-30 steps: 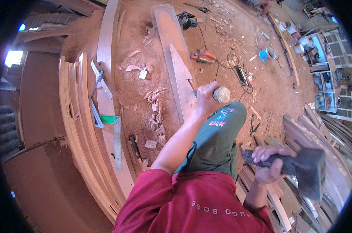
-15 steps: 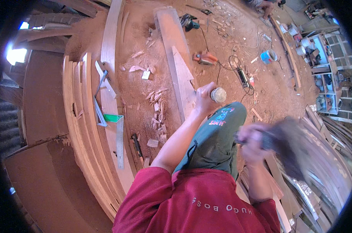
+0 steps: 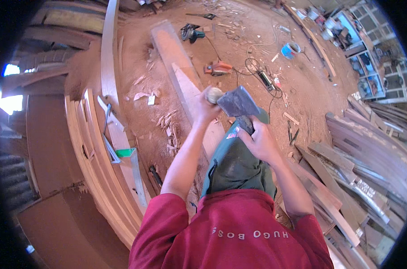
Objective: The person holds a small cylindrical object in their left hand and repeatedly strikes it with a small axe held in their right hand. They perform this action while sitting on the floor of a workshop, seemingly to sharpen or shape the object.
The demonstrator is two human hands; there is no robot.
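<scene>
My left hand (image 3: pixel 204 110) is closed round an upright chisel (image 3: pixel 214 95), of which only the round, pale handle end shows; the blade is hidden beneath the fist. Under it lies a pale piece of wood (image 3: pixel 187 83) with a pointed end, resting on a wider board (image 3: pixel 165 40). My right hand (image 3: pixel 262 140) grips the short handle of a mallet with a dark, blocky head (image 3: pixel 239 102). The mallet's head is right beside the chisel's handle end; whether they touch I cannot tell. My bent leg (image 3: pixel 235 166) in dark green trousers is below both hands.
An orange power planer (image 3: pixel 218 68), a circular saw (image 3: pixel 192 33), cords and a blue bucket (image 3: pixel 290 50) are on the dusty floor. Long timbers (image 3: pixel 93 157), a square with a green stock (image 3: pixel 126 153) and a hammer (image 3: pixel 155 175) lie left. Stacked boards (image 3: pixel 369 148) are at right.
My right hand has swung the mallet from the far right inward to the chisel. The left hand keeps its grip on the chisel, and the whole view has shifted somewhat.
</scene>
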